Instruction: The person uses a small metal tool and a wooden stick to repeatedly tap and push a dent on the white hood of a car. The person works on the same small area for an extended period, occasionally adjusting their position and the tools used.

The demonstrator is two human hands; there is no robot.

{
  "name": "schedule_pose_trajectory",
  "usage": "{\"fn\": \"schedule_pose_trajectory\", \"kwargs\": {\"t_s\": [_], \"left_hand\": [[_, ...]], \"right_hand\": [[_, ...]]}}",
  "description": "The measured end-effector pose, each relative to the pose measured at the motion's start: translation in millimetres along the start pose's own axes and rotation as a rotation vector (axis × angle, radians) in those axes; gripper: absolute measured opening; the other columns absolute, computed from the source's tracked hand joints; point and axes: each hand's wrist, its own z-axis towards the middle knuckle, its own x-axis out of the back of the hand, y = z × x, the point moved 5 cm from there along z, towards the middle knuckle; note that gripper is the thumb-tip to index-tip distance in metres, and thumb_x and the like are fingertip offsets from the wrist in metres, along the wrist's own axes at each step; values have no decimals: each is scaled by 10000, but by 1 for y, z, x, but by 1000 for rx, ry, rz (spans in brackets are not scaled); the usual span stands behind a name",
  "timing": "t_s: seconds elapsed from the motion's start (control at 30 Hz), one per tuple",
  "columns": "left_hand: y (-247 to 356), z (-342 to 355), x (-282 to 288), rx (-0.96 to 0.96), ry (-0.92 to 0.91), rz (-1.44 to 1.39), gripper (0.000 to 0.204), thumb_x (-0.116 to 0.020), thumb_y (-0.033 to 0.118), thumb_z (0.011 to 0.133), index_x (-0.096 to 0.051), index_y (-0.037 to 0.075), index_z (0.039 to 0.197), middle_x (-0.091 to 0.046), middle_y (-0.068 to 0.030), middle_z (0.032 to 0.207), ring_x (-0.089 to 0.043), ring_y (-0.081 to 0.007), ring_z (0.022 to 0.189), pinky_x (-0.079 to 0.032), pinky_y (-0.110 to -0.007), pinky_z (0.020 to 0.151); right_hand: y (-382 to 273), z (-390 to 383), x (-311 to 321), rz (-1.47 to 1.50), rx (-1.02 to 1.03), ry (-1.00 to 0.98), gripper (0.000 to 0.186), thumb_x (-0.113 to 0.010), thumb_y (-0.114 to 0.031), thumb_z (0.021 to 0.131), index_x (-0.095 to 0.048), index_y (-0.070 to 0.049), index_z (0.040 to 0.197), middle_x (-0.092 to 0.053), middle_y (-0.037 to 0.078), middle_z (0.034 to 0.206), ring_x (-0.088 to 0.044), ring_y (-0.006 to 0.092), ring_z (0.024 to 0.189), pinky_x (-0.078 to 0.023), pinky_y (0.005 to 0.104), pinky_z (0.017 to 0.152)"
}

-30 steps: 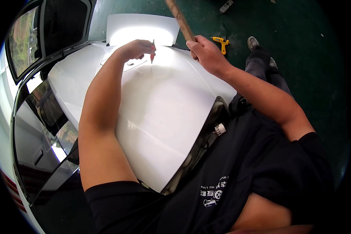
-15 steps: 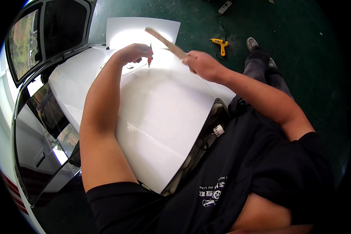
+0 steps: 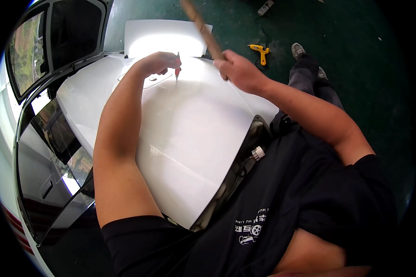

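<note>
Lettering [image 3: 243, 229] in white marks a black shirt [image 3: 291, 184]; left hand [image 3: 158, 63] grips a red pen-like tool [image 3: 177, 72], right hand [image 3: 240, 71] a wooden stick [image 3: 202, 31].

Black T-shirt [image 3: 291, 184], white print [image 3: 250, 229], dark trousers [image 3: 305, 81]

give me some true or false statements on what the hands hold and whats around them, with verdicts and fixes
1. The left hand holds a slim red tool. True.
2. The right hand is empty. False: it grips a brown stick.
3. The red tool points down toward the white panel. True.
4. The yellow glue gun lies on the white panel. False: it lies on the green floor.
5. A white connector shows beside the panel's edge, near the dark shirt. True.
</note>
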Motion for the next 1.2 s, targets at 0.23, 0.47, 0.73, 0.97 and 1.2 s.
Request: {"fn": "schedule_pose_trajectory", "kwargs": {"t_s": [0.23, 0.47, 0.73, 0.97, 1.2], "left_hand": [[0, 1, -2, -21, 7, 9, 228, -631, 158, 1010, -698, 55, 1202, -692, -49, 985, -452, -109, 670, -391, -265, 607], [-8, 7, -3, -36, -6, -36, 241, -628, 156, 1017, -694, 49, 1223, -692, -55, 990, -456, -110, 666, -394, -264, 603], [-3, 8, -9, -16, 14, 42, 221, -630, 154, 1020, -700, 57, 1205, -688, -43, 967, -456, -107, 660, -391, -271, 591], [-1, 14, -11, -35, 70, 103, 220, -643, 175, 1021, -710, 54, 1192, -679, -45, 940, -474, -109, 663, -406, -274, 592], [2, 13, -11, -53, 84, 91, 243, -652, 205, 1031, -710, 65, 1220, -694, -59, 966, -488, -120, 679, -435, -279, 619]], "right_hand": [[1, 1, 6, 75, -10, 56, 304, -541, -331, 1034, -589, -38, 965, -534, 17, 771, -473, 120, 692, -414, 306, 666], [2, -3, 2, -34, -41, 17, 368, -531, -365, 1039, -601, -6, 999, -582, 64, 811, -530, 155, 739, -456, 340, 706], [4, -7, -4, -166, -102, -144, 350, -533, -369, 1044, -569, -22, 1015, -571, 50, 807, -517, 140, 718, -456, 325, 682], [10, -6, 0, -210, -94, -165, 340, -542, -362, 1040, -580, -26, 1006, -569, 53, 797, -520, 148, 726, -459, 341, 702], [9, -5, 5, 75, 1, 83, 348, -544, -361, 1040, -596, -21, 985, -569, 52, 792, -525, 153, 724, -454, 336, 697]]}}
